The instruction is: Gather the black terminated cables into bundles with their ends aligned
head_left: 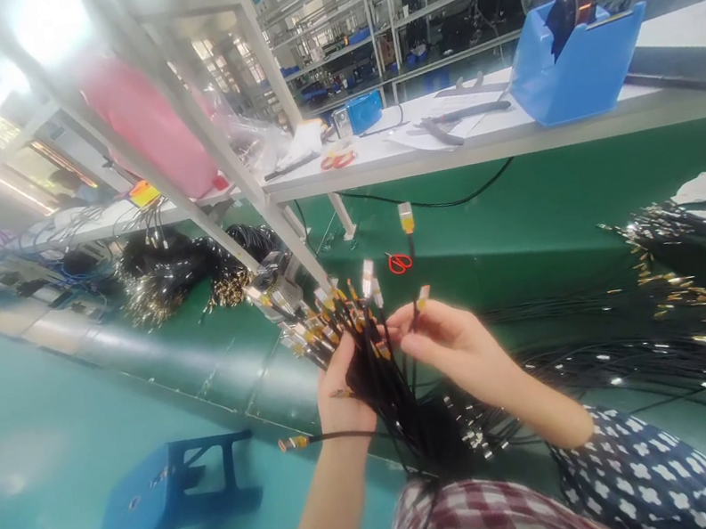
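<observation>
My left hand (343,388) is wrapped round a thick bundle of black cables (380,386), whose metal connector ends with yellow bands fan out above it. One cable with a yellow-banded connector (294,443) sticks out to the left below the wrist. At the right side of the bundle, my right hand (446,335) pinches a single black cable just below its connector (423,296). Another connector (407,219) stands upright behind that hand, with part of its cable showing. Below my hands the bundle runs down toward my lap, in front of a checked apron.
Red-handled scissors (400,263) lie on the green surface behind the bundle. More cables (614,365) spread out at the right. A white shelf (495,141) holds pliers (469,111) and a blue tape dispenser (578,69). A blue stool (163,504) is on the floor at left.
</observation>
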`<state>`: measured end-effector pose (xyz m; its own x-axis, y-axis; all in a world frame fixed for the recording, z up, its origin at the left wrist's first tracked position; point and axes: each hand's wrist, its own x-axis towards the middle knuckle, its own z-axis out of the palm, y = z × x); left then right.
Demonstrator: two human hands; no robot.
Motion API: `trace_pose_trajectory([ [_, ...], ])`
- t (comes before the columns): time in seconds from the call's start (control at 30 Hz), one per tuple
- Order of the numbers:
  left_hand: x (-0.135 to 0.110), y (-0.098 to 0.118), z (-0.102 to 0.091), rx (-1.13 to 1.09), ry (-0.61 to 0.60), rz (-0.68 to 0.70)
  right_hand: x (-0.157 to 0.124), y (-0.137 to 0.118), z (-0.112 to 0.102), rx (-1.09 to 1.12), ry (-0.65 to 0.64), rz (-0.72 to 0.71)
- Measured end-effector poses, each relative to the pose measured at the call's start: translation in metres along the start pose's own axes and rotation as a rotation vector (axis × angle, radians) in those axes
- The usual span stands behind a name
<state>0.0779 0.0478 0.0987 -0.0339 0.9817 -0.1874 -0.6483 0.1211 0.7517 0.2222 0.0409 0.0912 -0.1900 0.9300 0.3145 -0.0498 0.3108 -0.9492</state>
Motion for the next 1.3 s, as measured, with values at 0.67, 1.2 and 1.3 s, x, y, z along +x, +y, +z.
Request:
trace_pose_trajectory([
  [0.67, 0.011, 0.017, -0.002, 0.150, -0.430, -0.117, -0.021, 0.045, 0.024, 0.095, -0.236, 0.176],
  [1.2, 0.044, 0.007, -0.016, 0.320, -0.398, 0.035, -0.081, 0.047, 0.020, -0.839, -0.719, -0.218],
  [1.3, 0.043, 0.008, -0.017, 0.356, -0.405, 0.014, -0.078, 0.053, 0.019, -0.720, -0.679, -0.190],
])
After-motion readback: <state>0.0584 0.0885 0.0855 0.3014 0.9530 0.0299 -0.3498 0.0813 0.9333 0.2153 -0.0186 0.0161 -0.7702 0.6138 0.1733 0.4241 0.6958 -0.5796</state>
